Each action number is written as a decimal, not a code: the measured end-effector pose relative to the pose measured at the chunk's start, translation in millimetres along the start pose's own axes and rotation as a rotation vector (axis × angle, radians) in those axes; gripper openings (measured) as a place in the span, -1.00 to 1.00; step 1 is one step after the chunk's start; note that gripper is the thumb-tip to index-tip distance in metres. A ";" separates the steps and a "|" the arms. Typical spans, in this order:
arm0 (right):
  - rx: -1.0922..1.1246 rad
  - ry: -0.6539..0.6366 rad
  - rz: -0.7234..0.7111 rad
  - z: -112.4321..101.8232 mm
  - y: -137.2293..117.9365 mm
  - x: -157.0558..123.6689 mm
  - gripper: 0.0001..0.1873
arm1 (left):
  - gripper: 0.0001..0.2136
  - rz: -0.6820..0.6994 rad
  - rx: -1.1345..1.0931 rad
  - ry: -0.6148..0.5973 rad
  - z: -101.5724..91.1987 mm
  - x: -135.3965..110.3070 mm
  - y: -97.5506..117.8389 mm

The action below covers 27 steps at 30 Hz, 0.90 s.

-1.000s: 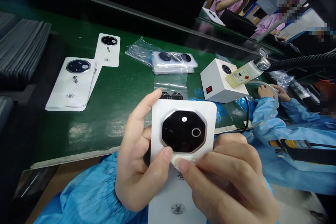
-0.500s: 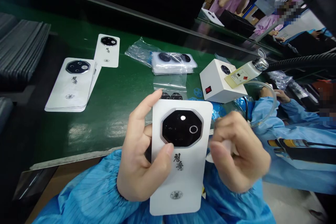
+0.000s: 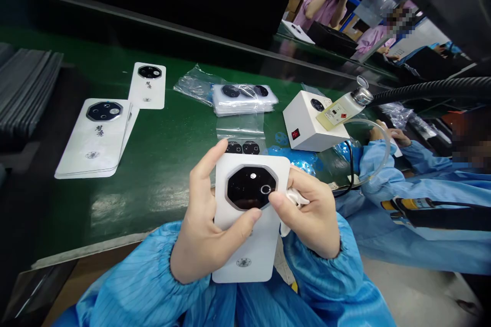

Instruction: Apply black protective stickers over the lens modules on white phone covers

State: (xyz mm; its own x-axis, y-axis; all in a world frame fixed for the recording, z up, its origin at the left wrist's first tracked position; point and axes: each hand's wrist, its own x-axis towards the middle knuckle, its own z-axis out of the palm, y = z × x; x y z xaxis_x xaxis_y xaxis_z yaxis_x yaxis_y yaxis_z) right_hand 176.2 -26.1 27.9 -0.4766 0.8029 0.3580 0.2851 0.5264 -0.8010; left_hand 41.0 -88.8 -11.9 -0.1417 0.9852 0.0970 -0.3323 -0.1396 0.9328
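My left hand (image 3: 209,225) grips a white phone back cover (image 3: 253,245) by its left edge, thumb on its front below the black octagonal camera panel (image 3: 251,187). My right hand (image 3: 310,214) is closed on a small white cloth (image 3: 293,198) and presses it against the right edge of the camera panel. Both my arms wear blue sleeves.
On the green belt (image 3: 172,153) lie a stack of white covers (image 3: 95,135), a single cover (image 3: 148,86), bagged camera panels (image 3: 243,98) and a clear bag (image 3: 241,130). A white box with a red switch (image 3: 307,122) stands right, beside a co-worker's blue sleeve (image 3: 383,173).
My right hand left the cover's lower part, drew back to the right, then came in again with the cloth onto the camera panel's right edge. The cover sits lower in view.
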 end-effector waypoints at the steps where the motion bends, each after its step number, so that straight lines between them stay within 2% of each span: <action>1: -0.007 0.008 -0.002 0.7 0.7 -0.5 -0.76 | -0.31 -0.009 -0.005 -0.006 0.4 1.0 0.1; 4: -0.008 0.017 0.013 2.3 2.4 -0.8 -0.77 | -0.35 -0.007 0.050 -0.007 -0.4 4.1 -0.1; 9: 0.083 -0.024 0.019 2.1 6.9 1.4 -0.77 | -0.36 0.105 0.191 0.054 -2.1 4.2 -4.3; 14: 0.174 -0.046 0.003 0.7 18.0 2.2 -0.69 | -0.35 0.093 0.216 -0.023 -5.3 4.4 -9.9; 19: 0.369 -0.145 0.189 0.5 34.7 4.4 -0.63 | -0.35 0.070 0.419 -0.161 -17.2 8.3 -17.0; 22: 0.417 -0.290 0.300 0.3 46.5 9.6 -0.63 | -0.36 -0.044 0.449 -0.223 -27.2 9.0 -23.3; 24: 0.420 -0.364 0.342 0.5 57.8 18.7 -0.63 | -0.29 -0.138 0.392 -0.246 -36.5 11.2 -25.5; 25: 0.421 -0.371 0.364 0.4 64.9 26.5 -0.63 | -0.24 -0.150 0.362 -0.232 -42.0 13.1 -25.1; 27: 0.422 -0.317 0.408 -1.2 80.7 51.0 -0.65 | -0.18 -0.091 0.334 -0.106 -53.8 17.7 -21.0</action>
State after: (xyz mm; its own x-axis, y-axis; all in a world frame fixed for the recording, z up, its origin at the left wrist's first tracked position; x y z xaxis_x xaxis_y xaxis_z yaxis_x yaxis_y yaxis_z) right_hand 175.9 57.7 -17.9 -0.6393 0.7595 -0.1201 0.1748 -0.0086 -0.9846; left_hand -4.7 -73.8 -48.4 -0.0222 0.9994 0.0275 -0.0139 -0.0278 0.9995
